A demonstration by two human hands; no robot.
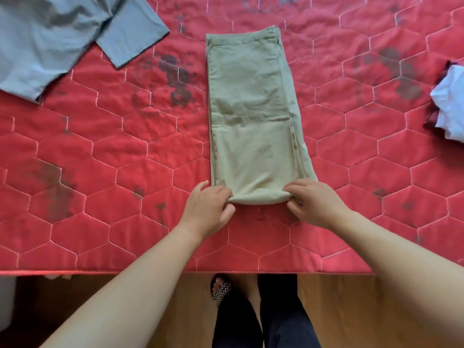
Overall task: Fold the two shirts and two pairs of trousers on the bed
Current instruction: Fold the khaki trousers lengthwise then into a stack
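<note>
Trousers (253, 116) — khaki, folded into a long strip on the red quilted bed (100, 172) — are pinched at their near corners by left hand (209, 208) and right hand (312, 202). Grey garment (62, 38) far left, pale bundle (449, 104) far right, both well apart.

— Where is the one camera sitting?

— It is riding on the person's head, looking forward and steeply down over the near edge of the red quilted bed (100, 172).

— How close is it getting?

— Near: both forearms are filling the lower frame, and the wooden floor (185, 310) is showing straight below. Being wide-angle, it is bowing the bed's edge. No second view is sharing the scene.
</note>
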